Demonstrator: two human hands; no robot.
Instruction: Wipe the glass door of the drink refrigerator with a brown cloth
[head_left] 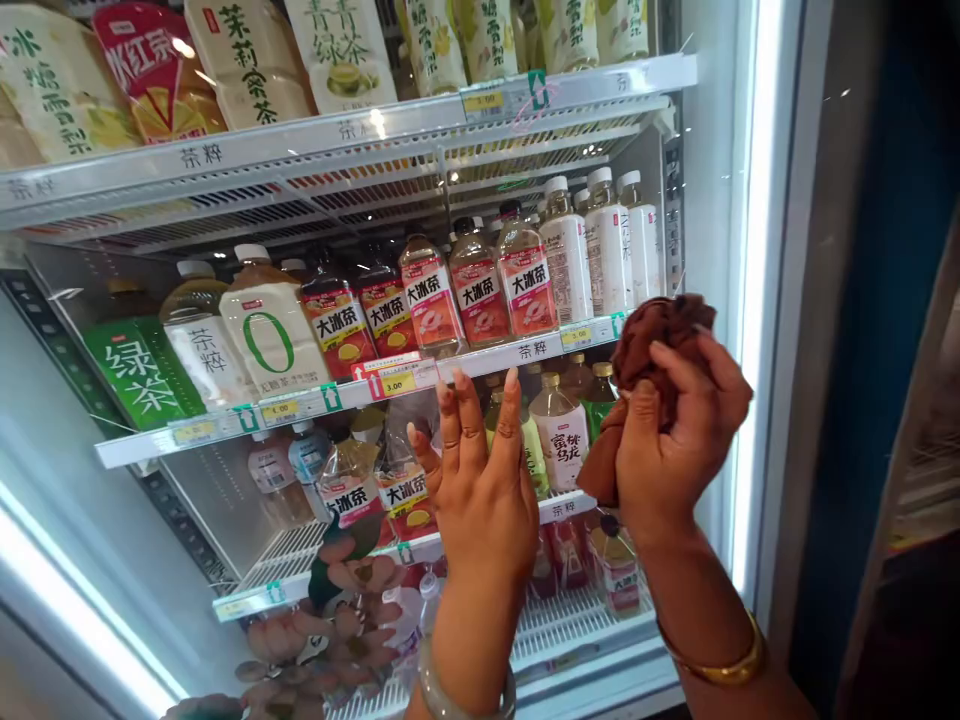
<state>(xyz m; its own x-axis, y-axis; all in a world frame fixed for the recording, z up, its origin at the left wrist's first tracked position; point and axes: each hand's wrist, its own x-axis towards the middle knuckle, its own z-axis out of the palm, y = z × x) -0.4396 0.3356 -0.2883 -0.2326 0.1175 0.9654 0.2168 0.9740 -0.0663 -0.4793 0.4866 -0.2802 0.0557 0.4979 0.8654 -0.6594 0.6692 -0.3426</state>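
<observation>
My right hand point(679, 440) is closed around a crumpled brown cloth point(660, 345), held up before the right end of the middle shelf point(487, 358). A fold of the cloth hangs down below my fingers. With fingers stretched and spread, my left hand point(484, 480) is raised just under the front edge of that shelf, near a yellow price tag point(397, 383). It holds nothing; whether its fingertips touch the shelf edge I cannot tell. Above it stand several tea bottles with pink labels point(480, 290). Behind my hands, a bottle with a white label point(559, 435) stands on the lower shelf.
Bottles fill much of the drinks cooler. The top shelf edge point(352, 128) runs above. A green-labelled bottle point(139, 365) stands at the left and white-labelled bottles point(600, 245) at the right. A bright light strip point(754, 250) lines the right frame. Dark, patterned shapes point(330, 620) overlap the lower left.
</observation>
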